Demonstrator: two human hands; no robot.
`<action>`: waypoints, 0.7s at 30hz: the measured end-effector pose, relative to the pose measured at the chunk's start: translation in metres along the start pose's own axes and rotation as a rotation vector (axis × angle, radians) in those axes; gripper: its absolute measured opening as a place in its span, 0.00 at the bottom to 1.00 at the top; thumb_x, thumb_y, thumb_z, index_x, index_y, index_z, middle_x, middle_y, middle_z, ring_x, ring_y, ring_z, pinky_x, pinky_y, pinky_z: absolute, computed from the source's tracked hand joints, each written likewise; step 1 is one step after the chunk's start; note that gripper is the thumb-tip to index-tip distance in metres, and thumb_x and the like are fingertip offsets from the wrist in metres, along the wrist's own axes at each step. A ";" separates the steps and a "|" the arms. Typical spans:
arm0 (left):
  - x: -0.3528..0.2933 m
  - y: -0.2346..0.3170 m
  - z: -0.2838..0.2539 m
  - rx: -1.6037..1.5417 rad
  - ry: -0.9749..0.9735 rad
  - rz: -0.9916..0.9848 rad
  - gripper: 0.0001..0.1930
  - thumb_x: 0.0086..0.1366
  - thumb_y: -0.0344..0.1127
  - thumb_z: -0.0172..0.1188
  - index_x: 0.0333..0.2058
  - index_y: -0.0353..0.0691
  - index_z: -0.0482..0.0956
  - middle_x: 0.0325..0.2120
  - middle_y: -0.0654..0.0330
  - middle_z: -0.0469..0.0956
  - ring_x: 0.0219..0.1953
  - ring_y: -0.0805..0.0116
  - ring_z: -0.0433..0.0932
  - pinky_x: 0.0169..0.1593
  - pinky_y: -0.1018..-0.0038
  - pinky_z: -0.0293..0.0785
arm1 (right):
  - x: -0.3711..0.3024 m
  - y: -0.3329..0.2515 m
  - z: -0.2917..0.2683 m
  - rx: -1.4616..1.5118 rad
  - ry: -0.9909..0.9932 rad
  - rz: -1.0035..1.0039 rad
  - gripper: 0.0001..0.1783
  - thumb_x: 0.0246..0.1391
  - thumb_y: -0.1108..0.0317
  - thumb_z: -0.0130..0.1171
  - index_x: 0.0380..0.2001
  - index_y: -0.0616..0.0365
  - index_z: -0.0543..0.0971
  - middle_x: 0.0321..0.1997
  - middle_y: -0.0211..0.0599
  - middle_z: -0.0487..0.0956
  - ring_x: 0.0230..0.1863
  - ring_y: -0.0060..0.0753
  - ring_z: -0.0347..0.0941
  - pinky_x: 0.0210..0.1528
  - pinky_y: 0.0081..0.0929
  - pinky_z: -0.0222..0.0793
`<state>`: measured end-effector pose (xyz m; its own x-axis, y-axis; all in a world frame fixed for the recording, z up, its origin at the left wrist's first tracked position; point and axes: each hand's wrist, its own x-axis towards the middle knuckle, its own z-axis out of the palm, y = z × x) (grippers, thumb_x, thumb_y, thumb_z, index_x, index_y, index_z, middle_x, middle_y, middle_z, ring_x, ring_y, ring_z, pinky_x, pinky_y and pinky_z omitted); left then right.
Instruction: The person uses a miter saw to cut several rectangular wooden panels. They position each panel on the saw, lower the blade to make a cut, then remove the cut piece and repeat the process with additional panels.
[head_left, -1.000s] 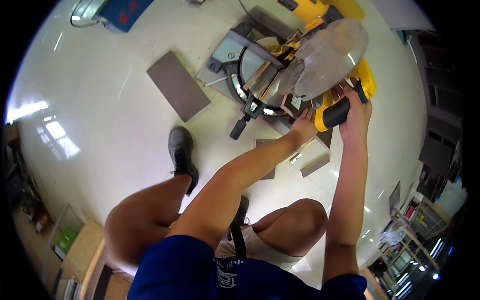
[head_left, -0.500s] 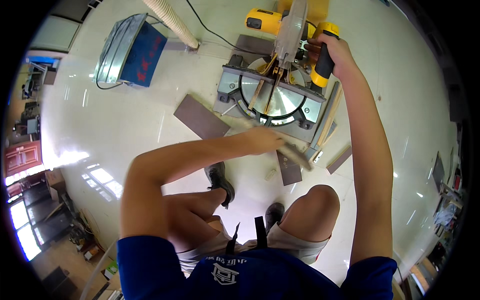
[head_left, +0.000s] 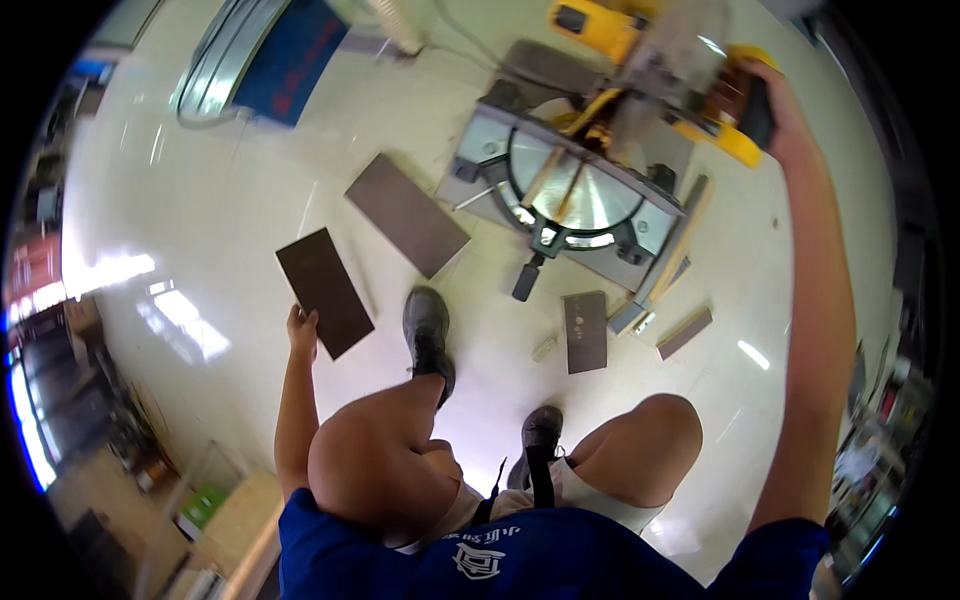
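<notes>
A dark brown rectangular board (head_left: pixel 326 293) is gripped at its lower left edge by my left hand (head_left: pixel 302 329), out to the left of my knee. My right hand (head_left: pixel 782 112) is wrapped round the black and yellow handle of a mitre saw (head_left: pixel 575 180) at the upper right. The saw's round silver table faces me, and its blade guard and yellow motor housing are blurred. A thin light wood strip (head_left: pixel 543 176) lies on the saw table. Beside the saw, a larger brown board (head_left: pixel 408 214) rests on the floor.
A small brown board (head_left: pixel 585 332) and a narrow offcut (head_left: pixel 685 334) lie on the floor before the saw, near long strips (head_left: pixel 672 245) at its right. At upper left stand a blue and silver box (head_left: pixel 290 60) and a ribbed hose (head_left: pixel 396 22).
My left hand has swung from in front of the saw to the far left, carrying the board. My right hand stays on the saw handle; the view has shifted.
</notes>
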<state>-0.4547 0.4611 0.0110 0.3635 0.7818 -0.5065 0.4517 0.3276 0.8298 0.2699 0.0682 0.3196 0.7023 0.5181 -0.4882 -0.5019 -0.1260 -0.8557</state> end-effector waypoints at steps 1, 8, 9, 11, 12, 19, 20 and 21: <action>0.000 -0.013 -0.003 -0.115 0.035 -0.086 0.23 0.64 0.21 0.50 0.59 0.32 0.63 0.53 0.48 0.72 0.55 0.58 0.73 0.58 0.66 0.71 | 0.007 -0.002 -0.008 -0.022 -0.067 0.028 0.18 0.56 0.59 0.57 0.42 0.62 0.74 0.38 0.40 0.79 0.39 0.35 0.78 0.47 0.30 0.77; 0.025 -0.069 -0.012 0.089 0.201 -0.194 0.21 0.64 0.31 0.58 0.55 0.33 0.71 0.41 0.52 0.81 0.42 0.64 0.79 0.47 0.72 0.75 | 0.003 -0.016 -0.111 -0.023 0.097 0.073 0.23 0.61 0.57 0.53 0.56 0.56 0.70 0.54 0.32 0.73 0.51 0.32 0.71 0.55 0.29 0.68; 0.022 -0.077 -0.014 0.253 0.287 -0.161 0.19 0.62 0.34 0.61 0.50 0.32 0.75 0.39 0.50 0.82 0.41 0.62 0.81 0.46 0.71 0.76 | 0.005 -0.014 -0.103 -0.015 0.097 0.089 0.23 0.61 0.57 0.53 0.56 0.56 0.70 0.53 0.32 0.74 0.51 0.32 0.72 0.54 0.29 0.69; 0.014 -0.082 -0.009 0.482 0.365 -0.120 0.20 0.58 0.38 0.64 0.47 0.32 0.78 0.39 0.48 0.82 0.42 0.58 0.82 0.47 0.68 0.76 | 0.009 -0.018 -0.086 -0.031 0.077 0.105 0.21 0.61 0.57 0.52 0.54 0.55 0.72 0.51 0.35 0.75 0.49 0.32 0.73 0.52 0.30 0.71; 0.008 -0.081 -0.011 0.624 0.390 -0.142 0.20 0.56 0.38 0.63 0.45 0.33 0.79 0.38 0.47 0.82 0.43 0.53 0.81 0.49 0.63 0.75 | 0.011 -0.018 -0.078 -0.047 0.081 0.118 0.21 0.61 0.57 0.52 0.54 0.55 0.72 0.50 0.35 0.76 0.48 0.32 0.74 0.51 0.30 0.71; 0.055 0.018 0.066 0.943 0.365 0.216 0.23 0.58 0.38 0.61 0.52 0.41 0.74 0.52 0.49 0.73 0.57 0.50 0.70 0.55 0.58 0.72 | -0.005 -0.030 -0.057 -0.090 0.184 0.116 0.22 0.62 0.54 0.50 0.54 0.56 0.71 0.50 0.33 0.75 0.49 0.33 0.73 0.51 0.33 0.70; 0.073 0.035 0.088 0.950 0.255 0.234 0.26 0.57 0.40 0.63 0.54 0.41 0.71 0.52 0.48 0.72 0.57 0.50 0.70 0.56 0.58 0.71 | -0.005 -0.032 -0.059 -0.089 0.183 0.114 0.23 0.62 0.54 0.50 0.54 0.56 0.71 0.51 0.33 0.75 0.49 0.34 0.72 0.51 0.34 0.70; 0.089 0.051 0.108 0.960 0.150 0.247 0.29 0.57 0.41 0.64 0.56 0.41 0.69 0.53 0.48 0.71 0.58 0.50 0.69 0.57 0.58 0.70 | -0.010 -0.028 -0.035 -0.088 0.235 0.106 0.23 0.62 0.54 0.50 0.54 0.56 0.71 0.51 0.33 0.75 0.49 0.34 0.72 0.50 0.34 0.70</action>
<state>-0.3113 0.4904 -0.0173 0.4591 0.8507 -0.2561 0.8679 -0.3680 0.3337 0.2943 0.0372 0.3420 0.7512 0.2890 -0.5935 -0.5402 -0.2476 -0.8043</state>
